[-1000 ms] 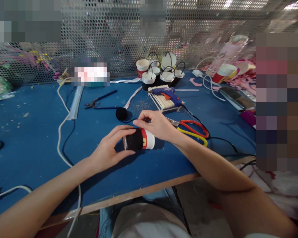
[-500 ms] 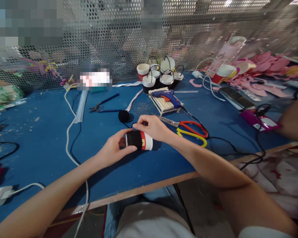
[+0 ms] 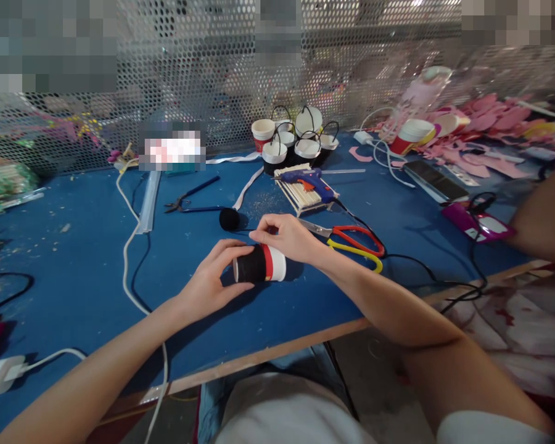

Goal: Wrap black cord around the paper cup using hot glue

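A paper cup [image 3: 276, 264] lies on its side between my hands, its lower part wound in black and its rim end red and white. My left hand [image 3: 208, 277] is wrapped round the black end, thumb in front and fingers over the top. Above the cup, my right hand [image 3: 289, 237] is closed in a pinch on a thin black cord [image 3: 243, 230]. This cord runs left toward a small black ball of cord [image 3: 229, 219] on the blue table. How the cord meets the cup is hidden by my right fingers.
Scissors [image 3: 356, 233] lie right of my right hand. Behind them a glue gun [image 3: 312, 180] rests on a stick rack [image 3: 300, 196]. Pliers [image 3: 194, 197] lie beyond the ball. Several black-wrapped cups [image 3: 274, 154] stand at the back. A white cable [image 3: 126, 259] crosses the left side.
The cup has turned a little, so the yellow mark on its red band sits lower. My left fingers have shifted over its top. The cord by my right hand now looks straighter.
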A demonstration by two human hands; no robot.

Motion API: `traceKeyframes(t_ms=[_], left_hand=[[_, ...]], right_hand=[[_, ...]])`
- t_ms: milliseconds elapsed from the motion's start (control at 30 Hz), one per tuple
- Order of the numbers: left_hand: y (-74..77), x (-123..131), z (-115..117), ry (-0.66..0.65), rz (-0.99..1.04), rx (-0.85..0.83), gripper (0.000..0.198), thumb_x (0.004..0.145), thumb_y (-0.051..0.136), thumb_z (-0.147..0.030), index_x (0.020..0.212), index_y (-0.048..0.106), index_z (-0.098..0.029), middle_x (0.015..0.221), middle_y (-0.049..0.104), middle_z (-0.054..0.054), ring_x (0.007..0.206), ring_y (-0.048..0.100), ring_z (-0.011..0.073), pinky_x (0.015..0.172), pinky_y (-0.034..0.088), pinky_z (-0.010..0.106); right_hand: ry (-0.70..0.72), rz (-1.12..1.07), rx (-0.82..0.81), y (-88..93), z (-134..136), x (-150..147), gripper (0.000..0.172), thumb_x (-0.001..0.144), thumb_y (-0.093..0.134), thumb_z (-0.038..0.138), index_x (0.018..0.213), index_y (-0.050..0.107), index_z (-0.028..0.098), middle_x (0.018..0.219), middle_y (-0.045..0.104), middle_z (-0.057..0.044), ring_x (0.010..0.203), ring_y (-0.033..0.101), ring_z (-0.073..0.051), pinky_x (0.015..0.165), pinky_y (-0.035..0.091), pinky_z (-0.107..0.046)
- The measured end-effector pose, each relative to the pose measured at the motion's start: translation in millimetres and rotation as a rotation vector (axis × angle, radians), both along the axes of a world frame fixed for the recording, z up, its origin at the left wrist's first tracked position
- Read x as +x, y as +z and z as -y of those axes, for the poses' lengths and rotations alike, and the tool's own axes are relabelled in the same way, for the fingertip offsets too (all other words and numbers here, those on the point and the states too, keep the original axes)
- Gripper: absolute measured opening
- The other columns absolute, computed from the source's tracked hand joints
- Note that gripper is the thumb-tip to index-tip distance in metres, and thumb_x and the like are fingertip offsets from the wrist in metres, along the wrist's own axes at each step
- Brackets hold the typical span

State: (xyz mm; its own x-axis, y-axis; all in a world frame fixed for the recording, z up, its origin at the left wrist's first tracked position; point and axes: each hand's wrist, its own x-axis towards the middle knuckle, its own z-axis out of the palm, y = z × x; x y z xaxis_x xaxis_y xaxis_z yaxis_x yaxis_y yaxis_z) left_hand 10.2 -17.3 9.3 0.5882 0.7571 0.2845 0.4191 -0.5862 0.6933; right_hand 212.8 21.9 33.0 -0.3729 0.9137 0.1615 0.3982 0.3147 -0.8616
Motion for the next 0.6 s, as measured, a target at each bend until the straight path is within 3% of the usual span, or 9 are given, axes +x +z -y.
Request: traceKeyframes(t_ms=[367,600], left_hand=[[2.6,0,-2,-0.037,-0.076,0.16,0.048,0.078,0.063,-0.023,0.122,0.045,-0.023,0.12,0.048,0.011,0.114,0.049,0.024,0.095,0.044,0.044],[0.2,-1,-3,-0.078,-0.11,0.178,0.053,0.079,0.062,-0.035,0.127,0.041,-0.025,0.118,0.047,0.011,0.111,0.05,0.025,0.093,0.046,0.044]], right_hand=[[0.021,-0.011,0.019,-6.9,-3,1,0.031,0.078,0.057,0.044,0.067,0.056,0.015,0.065,0.058,0.0,0.063,0.051,-0.01,0.06,0.037,-0.025],[0.043,-0.009,-0.01,-12.4,-7,2,0.027,0.077,0.059,0.04,0.066,0.057,0.015,0.063,0.056,0.001,0.061,0.049,-0.01,0.059,0.038,-0.024]])
